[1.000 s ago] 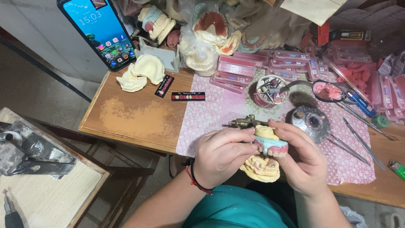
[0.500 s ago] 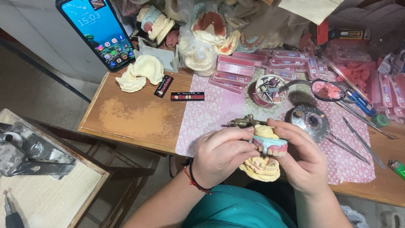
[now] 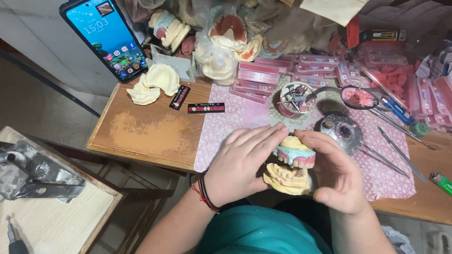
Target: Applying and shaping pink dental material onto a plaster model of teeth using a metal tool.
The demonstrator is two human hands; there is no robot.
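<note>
We hold a dental model [image 3: 293, 165] between both hands at the near edge of the tabletop [image 3: 150, 131], at six o'clock in the view. Its upper half is a pink and pale-blue wax denture with teeth, seated on a yellow plaster cast. Our left hand [image 3: 242, 162] lies flat against the model's nine o'clock side, fingers [image 3: 256, 137] straight and close together. Our right hand [image 3: 336, 171] cups the three o'clock side, fingers curled over the top of it. At twelve o'clock from the model stands a small cup of tools [image 3: 295, 99] on the pink patterned mat [image 3: 226, 124]. A round metal burner [image 3: 341, 131] sits at one o'clock, a propped phone [image 3: 106, 37] at ten o'clock.
</note>
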